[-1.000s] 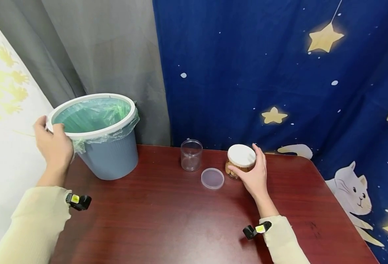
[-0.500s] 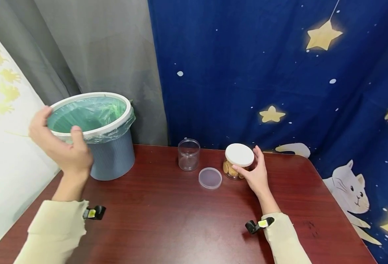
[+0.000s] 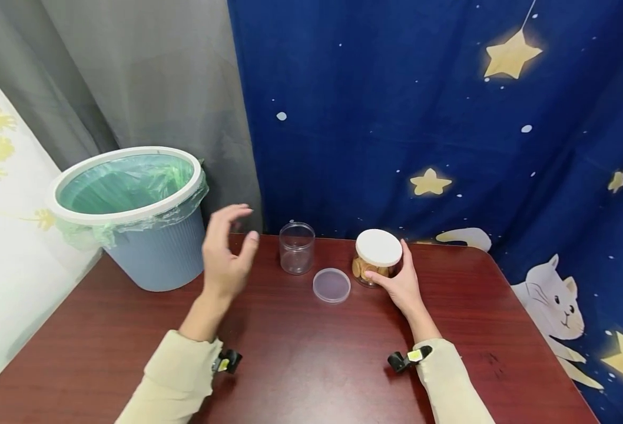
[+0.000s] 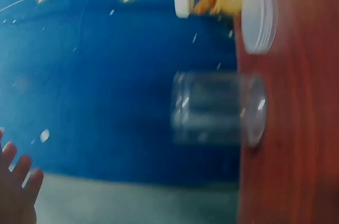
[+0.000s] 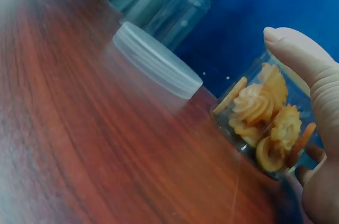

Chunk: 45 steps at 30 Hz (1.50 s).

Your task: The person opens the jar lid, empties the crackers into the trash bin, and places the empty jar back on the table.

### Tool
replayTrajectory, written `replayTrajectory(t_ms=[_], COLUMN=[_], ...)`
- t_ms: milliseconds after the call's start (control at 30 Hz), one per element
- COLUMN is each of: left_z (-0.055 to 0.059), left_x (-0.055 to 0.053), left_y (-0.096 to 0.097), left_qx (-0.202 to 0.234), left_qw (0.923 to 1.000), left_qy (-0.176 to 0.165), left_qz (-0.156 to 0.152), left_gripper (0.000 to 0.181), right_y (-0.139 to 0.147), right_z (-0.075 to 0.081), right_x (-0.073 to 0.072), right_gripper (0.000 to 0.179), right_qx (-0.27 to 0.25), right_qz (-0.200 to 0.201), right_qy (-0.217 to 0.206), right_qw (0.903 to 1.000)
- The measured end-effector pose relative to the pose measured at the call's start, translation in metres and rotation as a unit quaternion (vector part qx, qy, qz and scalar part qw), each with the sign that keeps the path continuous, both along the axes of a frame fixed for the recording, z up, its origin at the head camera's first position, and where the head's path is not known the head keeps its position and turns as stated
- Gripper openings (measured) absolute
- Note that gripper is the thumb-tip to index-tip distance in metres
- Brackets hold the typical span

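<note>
My right hand (image 3: 403, 287) grips a clear jar of cookies (image 3: 363, 270), thumb at the near side and fingers round the right. A white lid (image 3: 379, 247) covers this jar. Through its wall, ridged swirl cookies (image 5: 259, 105) show in the right wrist view. My left hand (image 3: 227, 257) is in the air between the bin and the jars, fingers spread loosely and holding nothing. Right of it stands an uncovered, see-through jar (image 3: 297, 250). A translucent lid (image 3: 331, 286) lies flat on the table between the two jars.
A blue-grey trash bin (image 3: 158, 259) with a white rim and green liner stands on the left of the dark red wooden table (image 3: 301, 359). Grey and blue star-printed curtains (image 3: 332, 118) hang close behind the table's back edge.
My left hand has let go of the bin's rim and moved right toward the jars. The right hand keeps its hold on the cookie jar.
</note>
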<state>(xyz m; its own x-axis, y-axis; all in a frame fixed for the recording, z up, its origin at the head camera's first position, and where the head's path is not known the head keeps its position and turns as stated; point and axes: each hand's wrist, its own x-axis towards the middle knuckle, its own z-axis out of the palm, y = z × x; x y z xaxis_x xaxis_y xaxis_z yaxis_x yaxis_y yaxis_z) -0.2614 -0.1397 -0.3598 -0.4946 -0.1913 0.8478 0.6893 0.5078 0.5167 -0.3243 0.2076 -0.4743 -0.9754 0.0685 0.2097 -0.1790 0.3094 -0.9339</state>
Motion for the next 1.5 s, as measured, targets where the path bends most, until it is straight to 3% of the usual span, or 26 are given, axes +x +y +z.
replayTrajectory(t_ms=[133,233,467,667,933,1133,1500], left_z=[-0.019,-0.032,-0.052,-0.069,-0.085,-0.085,-0.084], left_x=[-0.007,-0.012,-0.025,-0.034,-0.034,-0.036,-0.042], left_y=[0.027,0.046,0.075,0.097,0.109,0.115,0.117], left_qx=[-0.009,-0.014,-0.096,-0.051,-0.063,-0.076,-0.074], left_qw=[0.9962,0.9887,0.9658,0.9443,0.936,0.9228,0.9158], left_qy=[-0.066,-0.122,-0.215,-0.283,-0.303,-0.329,-0.337], left_qz=[-0.055,-0.087,-0.108,-0.159,-0.168,-0.186,-0.206], left_gripper=[0.038,0.039,0.05,0.056,0.07,0.081,0.092], right_y=[-0.003,-0.005,-0.01,-0.01,-0.011,-0.01,-0.014], right_z=[-0.005,-0.009,-0.018,-0.021,-0.023,-0.023,-0.019], right_x=[-0.002,-0.002,0.003,0.008,0.018,0.02,0.018], right_gripper=[0.115,0.111,0.103,0.097,0.097,0.095,0.095], right_qx=[-0.001,0.026,0.108,0.117,0.112,0.127,0.122], right_qz=[0.002,-0.01,-0.027,-0.048,-0.041,-0.03,0.043], right_qy=[0.022,0.03,-0.001,0.006,0.007,0.019,0.034], right_qw=[0.9998,0.9992,0.9937,0.9919,0.9928,0.9912,0.991])
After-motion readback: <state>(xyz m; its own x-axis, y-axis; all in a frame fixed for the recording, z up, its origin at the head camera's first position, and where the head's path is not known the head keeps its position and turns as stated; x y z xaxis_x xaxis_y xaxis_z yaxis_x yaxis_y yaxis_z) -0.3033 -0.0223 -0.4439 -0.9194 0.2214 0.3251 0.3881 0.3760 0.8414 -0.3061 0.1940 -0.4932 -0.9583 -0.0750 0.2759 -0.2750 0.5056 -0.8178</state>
